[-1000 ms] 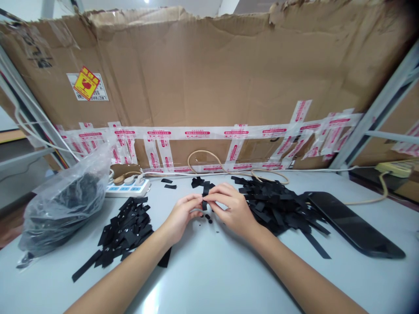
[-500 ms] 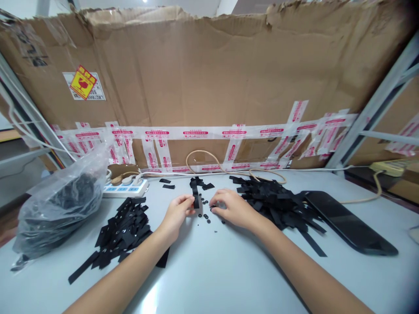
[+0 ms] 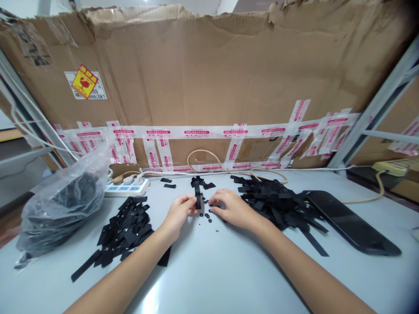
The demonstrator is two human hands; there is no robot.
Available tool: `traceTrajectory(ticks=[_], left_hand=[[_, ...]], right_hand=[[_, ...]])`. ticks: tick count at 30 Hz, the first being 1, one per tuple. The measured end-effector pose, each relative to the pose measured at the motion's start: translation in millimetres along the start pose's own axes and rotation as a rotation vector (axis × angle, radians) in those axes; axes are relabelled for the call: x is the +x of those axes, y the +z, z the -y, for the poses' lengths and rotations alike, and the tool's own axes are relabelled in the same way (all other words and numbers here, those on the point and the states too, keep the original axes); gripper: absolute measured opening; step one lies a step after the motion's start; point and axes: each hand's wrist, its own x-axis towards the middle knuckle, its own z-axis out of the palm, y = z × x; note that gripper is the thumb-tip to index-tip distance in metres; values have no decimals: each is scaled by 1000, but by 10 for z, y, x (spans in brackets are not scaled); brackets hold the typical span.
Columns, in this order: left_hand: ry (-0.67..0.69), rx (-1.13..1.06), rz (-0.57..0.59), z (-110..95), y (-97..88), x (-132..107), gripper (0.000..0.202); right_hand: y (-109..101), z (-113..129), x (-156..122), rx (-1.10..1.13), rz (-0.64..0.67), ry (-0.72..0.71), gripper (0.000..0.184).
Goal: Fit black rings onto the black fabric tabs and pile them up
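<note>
My left hand (image 3: 180, 213) pinches a narrow black fabric strip (image 3: 198, 202) between thumb and fingers, just above the table. Opposite it, my right hand (image 3: 233, 208) has thumb and forefinger drawn close together over the tabletop. Something small and dark shows at its fingertips, too small to make out. Between the hands lie several small black rings (image 3: 207, 216), some right beside my right thumb. Behind the strip sits a little heap of short black pieces (image 3: 197, 179). A pile of black strips with shiny round fittings (image 3: 126, 229) lies left of my left forearm.
Another pile of black strips (image 3: 271, 196) lies at right, next to a black phone-shaped slab (image 3: 353, 222). On the left are a clear plastic bag of dark items (image 3: 62, 209) and a white power strip (image 3: 127, 189). A taped cardboard sheet (image 3: 209, 78) and a beige cable (image 3: 209, 151) stand behind.
The view has shifted very slightly. My left hand still holds the strip, and my right fingertips have barely moved among the small rings.
</note>
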Motion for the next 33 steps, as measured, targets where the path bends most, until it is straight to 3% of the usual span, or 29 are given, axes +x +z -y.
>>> traceTrajectory(ticks=[16, 24, 30, 33], left_hand=[[16, 68, 40, 30, 0, 19, 9], [16, 78, 53, 51, -8, 34, 10], [26, 93, 64, 64, -18, 42, 12], [34, 99, 70, 67, -18, 38, 13]], right_hand=[[52, 50, 68, -96, 38, 61, 9], [78, -41, 66, -22, -5, -33, 8], [63, 14, 59, -131, 42, -54, 9], [75, 36, 67, -244, 40, -130, 14]])
